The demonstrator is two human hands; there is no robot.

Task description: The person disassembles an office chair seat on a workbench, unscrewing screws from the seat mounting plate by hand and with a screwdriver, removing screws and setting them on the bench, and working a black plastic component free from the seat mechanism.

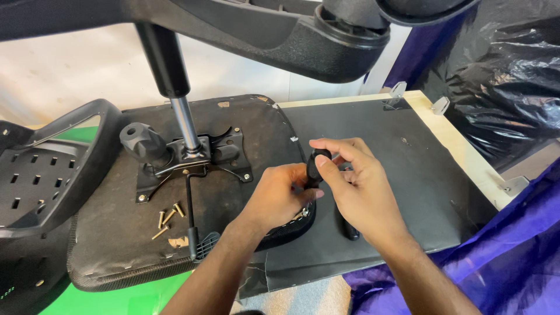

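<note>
Centrally, two bare hands meeting over an upturned office chair seat (116,233), seen from above. Left hand (277,195) curled closed around the lower part of a small black plastic handle (315,164), at the seat's right edge. Right hand (356,181) arching over from the right, thumb and fingertips (319,144) pinching the top of the same handle. Both grips closed on that one piece, held just above the seat edge and a dark rounded part beneath it.

Underside of the seat facing up, covered in worn dark fabric, lying on a black-surfaced board (408,169) with a pale wooden edge and small metal brackets (441,105) at the corners. Bolted to the seat's middle, a black metal tilt mechanism plate (224,154) with a silver gas lift cylinder (185,122) rising out of it. Left of the cylinder, a large black tension knob (140,141). Below the plate, a thin black lever rod (190,216) running toward the near edge. Beside it, several loose brass-coloured screws (168,217) lying on the fabric.

Far left, a black perforated plastic backrest (35,181). Across the top, a black chair base arm (280,38), close to the camera. Right side, black plastic sheeting (513,76) above purple fabric (513,262). Green floor surface (116,300) at the bottom left.
</note>
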